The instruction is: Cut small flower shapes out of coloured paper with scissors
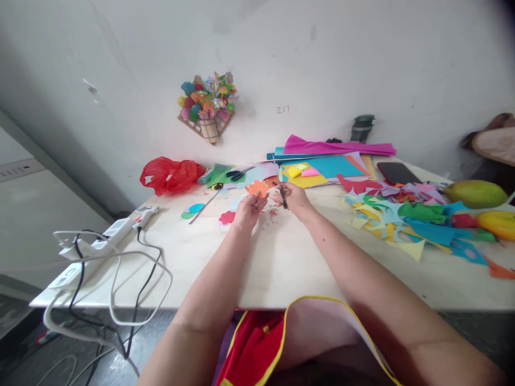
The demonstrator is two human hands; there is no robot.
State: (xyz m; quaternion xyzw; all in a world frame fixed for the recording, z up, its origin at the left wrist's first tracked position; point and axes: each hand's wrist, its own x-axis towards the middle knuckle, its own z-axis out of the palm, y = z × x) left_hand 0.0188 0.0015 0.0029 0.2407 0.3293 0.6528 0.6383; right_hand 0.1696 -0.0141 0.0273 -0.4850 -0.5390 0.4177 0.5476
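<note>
My left hand (248,210) pinches an orange paper flower (259,187) with a partly scalloped edge, held just above the table. Close on its right, my right hand (295,198) is closed around a pair of dark scissors (283,197). The blades point toward the orange paper; whether they touch it I cannot tell. Small paper scraps (273,213) lie below my hands. To the left of my left hand rest a red paper flower (227,217), a blue paper circle (196,207) and a green paper piece (187,215).
A power strip (96,252) with tangled cables occupies the table's left edge. A red plastic bag (171,176) and second scissors (235,175) sit at the back. Coloured sheets (333,169), a phone (398,173), many cuttings (422,214) and a green fruit (475,193) lie on the right.
</note>
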